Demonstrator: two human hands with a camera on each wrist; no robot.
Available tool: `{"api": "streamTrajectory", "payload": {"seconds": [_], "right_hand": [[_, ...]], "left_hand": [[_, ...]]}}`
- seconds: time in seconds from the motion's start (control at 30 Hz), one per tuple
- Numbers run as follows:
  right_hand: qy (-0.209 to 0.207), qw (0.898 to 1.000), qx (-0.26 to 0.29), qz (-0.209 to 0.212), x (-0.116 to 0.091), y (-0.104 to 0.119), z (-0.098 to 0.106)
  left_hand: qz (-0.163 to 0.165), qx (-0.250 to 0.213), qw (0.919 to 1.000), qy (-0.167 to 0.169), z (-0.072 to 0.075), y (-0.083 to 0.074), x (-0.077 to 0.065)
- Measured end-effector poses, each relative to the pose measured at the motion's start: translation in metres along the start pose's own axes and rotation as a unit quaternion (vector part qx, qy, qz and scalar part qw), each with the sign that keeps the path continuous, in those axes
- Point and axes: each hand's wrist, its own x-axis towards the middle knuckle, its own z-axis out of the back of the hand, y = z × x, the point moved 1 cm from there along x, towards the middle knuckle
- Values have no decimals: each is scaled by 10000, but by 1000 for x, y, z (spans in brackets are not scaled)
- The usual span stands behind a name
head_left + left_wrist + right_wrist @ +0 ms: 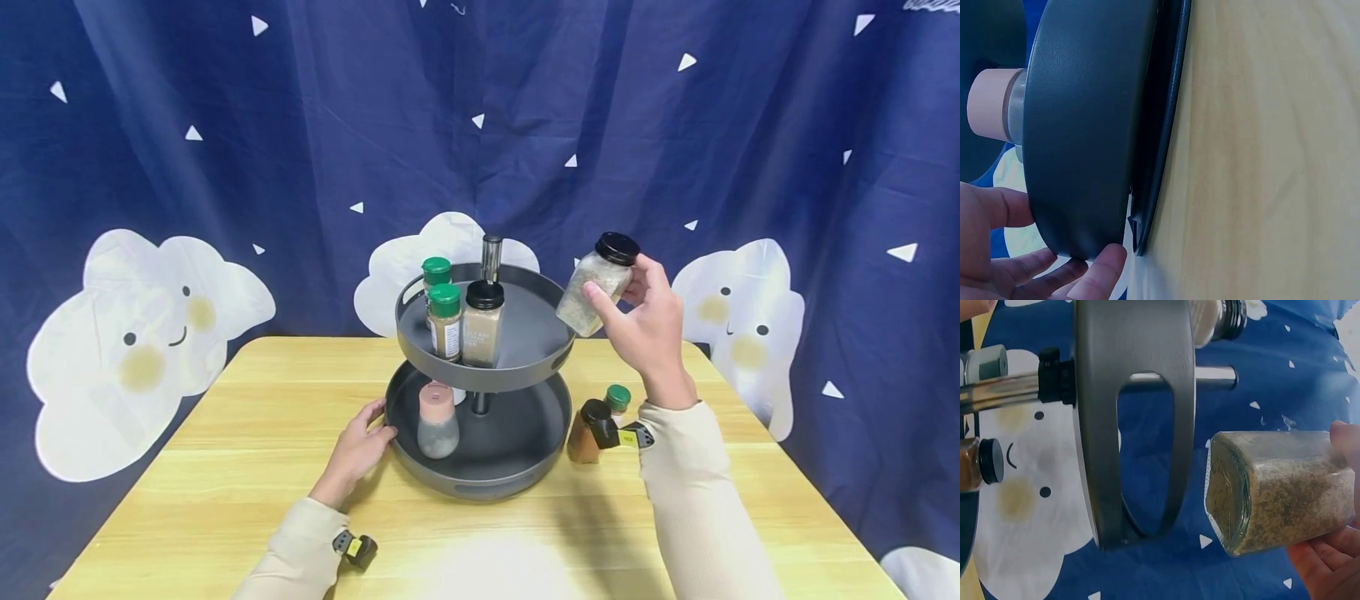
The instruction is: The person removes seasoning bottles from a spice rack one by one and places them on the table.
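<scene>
The right hand (pixel 649 327) has its fingers and thumb closed round a jar (pixel 1288 494) of flecked, greenish-brown contents, black lid uppermost, base leaning in toward the right edge of the upper tray (pixel 528 329); the right wrist view shows a gap between glass and tray. The left hand (pixel 362 450) has relaxed, parted fingers touching the outer wall at the left edge of the lower tray (pixel 517 433), apparently steadying it. On the upper tray, left of the centre and toward its front edge, stand a front green-topped jar (pixel 447 329), a rear green-topped jar (pixel 437 271) and a pale brown jar (pixel 482 329), the post (pixel 491 258) rising behind them. Below, near the lower tray's left edge, stands a pink-topped bottle (pixel 438 433), with a white container (pixel 459 396) mostly hidden behind it. On the worktop (pixel 262 433), just beside the lower tray's right edge, stand a red-brown jar (pixel 582 440) and a small green-topped jar (pixel 618 397). The step in hand looks like loading the upper tray; the next move probably calls for bringing the jar left over the rim, righting it and lowering it onto the bare right half before the fingers loosen, with the left hand keeping the stand from turning.
</scene>
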Motion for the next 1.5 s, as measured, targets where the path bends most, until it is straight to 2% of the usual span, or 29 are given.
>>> {"api": "streamTrajectory", "payload": {"seconds": [0.3,0.6,1.5], "right_hand": [[-88,9995,65,-309,-2,-11,14],[-149,9987,-310,-383,-9,-24,19],[13,9938,-734,-836,-35,-58,34]], "left_hand": [[21,-110,9999,99,0,-1,-1],[52,-105,9999,71,1,1,0],[81,-95,9999,-14,0,0,0]]}}
